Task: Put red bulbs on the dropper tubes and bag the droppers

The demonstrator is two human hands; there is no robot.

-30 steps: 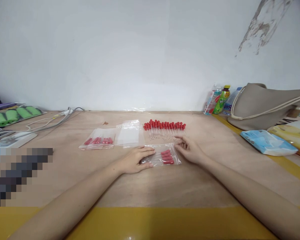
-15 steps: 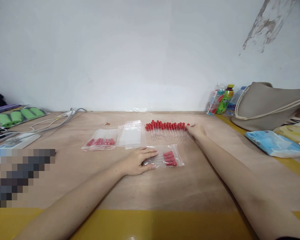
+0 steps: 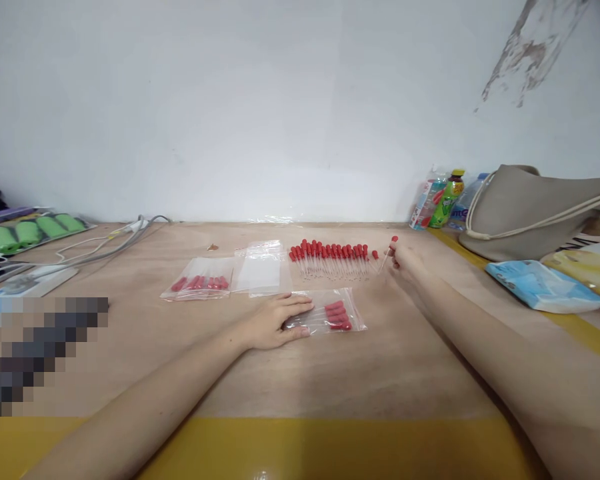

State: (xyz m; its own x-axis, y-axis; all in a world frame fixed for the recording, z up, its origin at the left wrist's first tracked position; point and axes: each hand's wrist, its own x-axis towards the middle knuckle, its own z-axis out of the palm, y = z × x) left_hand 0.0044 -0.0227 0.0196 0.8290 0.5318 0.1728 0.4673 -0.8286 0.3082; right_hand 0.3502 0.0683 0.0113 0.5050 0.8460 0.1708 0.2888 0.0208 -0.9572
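Observation:
My left hand (image 3: 275, 322) lies with fingers spread on the left end of a clear zip bag (image 3: 357, 317) that has several red-bulbed droppers inside. My right hand (image 3: 401, 259) is closed on one dropper (image 3: 395, 239), its red bulb up and its clear stem pointing down-left. Just left of that hand, a row of red-bulbed droppers (image 3: 333, 252) lies side by side on the table, stems toward me. Another zip bag of droppers (image 3: 200, 281) lies to the left, beside flat zip bags with white labels (image 3: 265, 268).
Bottles (image 3: 447, 200), a grey bag (image 3: 535, 213) and a blue packet (image 3: 543, 285) stand or lie at the right. Cables (image 3: 125, 237), green rolls (image 3: 40, 230) and a pixelated dark object (image 3: 40, 357) are at the left. A wall rises behind the table.
My right hand has moved right, away from the row, with a dropper lifted in its fingers. My left hand has stayed on the bag. The view has shifted slightly.

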